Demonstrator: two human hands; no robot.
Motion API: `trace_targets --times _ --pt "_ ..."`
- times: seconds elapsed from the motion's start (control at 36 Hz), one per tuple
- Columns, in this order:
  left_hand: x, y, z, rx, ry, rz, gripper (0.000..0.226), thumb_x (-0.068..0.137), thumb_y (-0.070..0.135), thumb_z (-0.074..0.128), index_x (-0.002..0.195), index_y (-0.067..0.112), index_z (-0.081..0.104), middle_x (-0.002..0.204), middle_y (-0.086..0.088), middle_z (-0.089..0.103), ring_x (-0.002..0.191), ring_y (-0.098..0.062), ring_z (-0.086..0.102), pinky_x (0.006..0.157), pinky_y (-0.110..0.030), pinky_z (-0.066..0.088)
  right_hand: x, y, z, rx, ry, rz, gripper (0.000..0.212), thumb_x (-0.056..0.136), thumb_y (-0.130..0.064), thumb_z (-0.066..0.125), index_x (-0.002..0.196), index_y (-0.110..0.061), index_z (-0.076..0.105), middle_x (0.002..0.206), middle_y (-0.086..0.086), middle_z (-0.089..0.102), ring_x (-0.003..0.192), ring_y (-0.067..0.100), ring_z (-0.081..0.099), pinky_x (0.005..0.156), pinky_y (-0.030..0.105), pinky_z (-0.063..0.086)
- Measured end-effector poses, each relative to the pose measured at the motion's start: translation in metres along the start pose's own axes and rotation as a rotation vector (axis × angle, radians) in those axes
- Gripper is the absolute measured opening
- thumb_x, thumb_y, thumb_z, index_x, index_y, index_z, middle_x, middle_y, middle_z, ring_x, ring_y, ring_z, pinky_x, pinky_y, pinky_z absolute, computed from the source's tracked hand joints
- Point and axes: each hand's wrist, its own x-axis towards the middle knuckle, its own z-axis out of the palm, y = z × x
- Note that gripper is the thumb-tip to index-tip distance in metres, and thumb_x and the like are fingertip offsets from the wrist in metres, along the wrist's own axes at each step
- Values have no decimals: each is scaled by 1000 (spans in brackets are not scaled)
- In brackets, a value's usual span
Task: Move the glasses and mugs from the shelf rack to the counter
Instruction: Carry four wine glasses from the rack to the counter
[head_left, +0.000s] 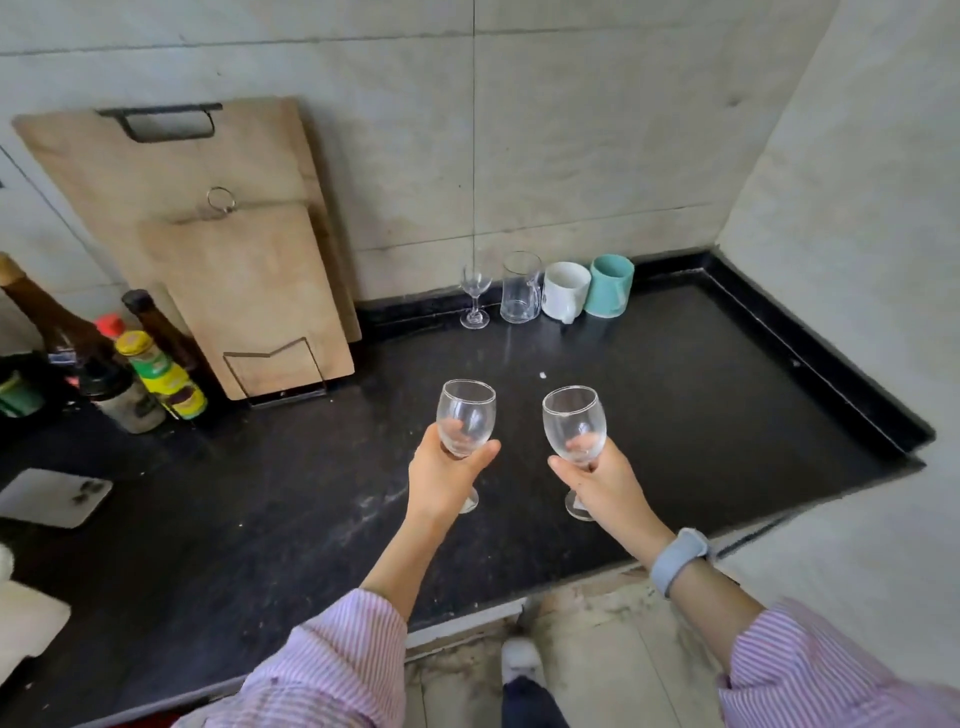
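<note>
each hand grips an upright wine glass by the bowl, left hand (447, 470) on the left glass (466, 418), right hand (605, 480) on the right glass (574, 423), stems vertical above the counter (675, 415), the row of glassware at the wall (545, 291) well ahead.

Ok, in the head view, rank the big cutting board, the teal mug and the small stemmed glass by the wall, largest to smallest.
1. Big cutting board
2. Teal mug
3. Small stemmed glass, narrower than the mug, similar height

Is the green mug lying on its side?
No, the green mug stands upright on the counter by the wall, next to the white mug.
</note>
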Motion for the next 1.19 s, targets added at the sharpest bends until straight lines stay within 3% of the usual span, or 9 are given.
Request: trace_targets --times 0.17,0.33,0.42,0.5,0.69,0.81,0.94,1.06,1.19 --pt "98 -6 34 4 63 -71 48 77 26 74 118 16 52 103 1 62 88 -12 58 81 -24 46 113 10 10 0 -58 12 29 85 -22 63 108 -11 51 87 -2 60 76 9 58 51 6 45" --pt "189 -23 62 9 115 -145 48 73 27 76 116 17 55 99 0 65 88 -15 61 84 -30 49 213 31 27 -64 -86 29 33 83 -26 65 110 -13 51 92 -5 60 82 9 59 66 13 41" --pt "225 -29 68 2 138 -147 46 73 26 76 114 17 56 97 0 65 86 -14 61 82 -28 48 252 34 38 -73 -96 6 35 82 -26 66 110 -11 51 97 2 62 89 16 60 70 20 43" --pt "257 -33 72 -3 142 -135 46 72 25 76 114 19 57 90 5 65 84 -11 61 81 -28 49 287 33 50 -35 -94 -5 33 82 -25 67 107 -12 49 99 5 61 89 18 58 68 16 42" --pt "315 -47 83 -73 138 -78 28 72 21 77 92 23 58 82 -1 66 75 -17 62 68 -34 52 345 39 83 90 -104 -68 44 79 -24 70 117 -17 49 107 -2 62 97 15 61 83 24 48" --pt "336 -55 88 -118 151 -55 27 73 18 77 88 26 55 81 -5 66 71 -18 61 57 -28 51 366 46 96 129 -76 -76 45 79 -24 70 119 -17 49 109 -1 63 101 16 62 89 31 51" --pt "352 -65 87 -108 172 -19 37 72 24 78 102 22 56 90 -2 68 85 -22 65 75 -41 56 382 54 104 115 -10 -85 46 79 -28 70 117 -13 49 113 6 62 105 17 61 94 40 51" --pt "357 -69 89 -111 174 -1 44 73 26 77 109 29 53 101 5 66 94 -13 64 87 -37 55 386 57 108 88 10 -93 51 78 -36 68 121 -15 49 118 4 61 111 15 58 99 43 48" --pt "355 -72 90 -83 154 -18 57 72 33 76 123 27 51 115 6 64 106 -12 61 95 -32 50 382 60 108 53 24 -113 36 83 -25 65 116 -15 53 112 -3 61 108 12 58 96 24 46"
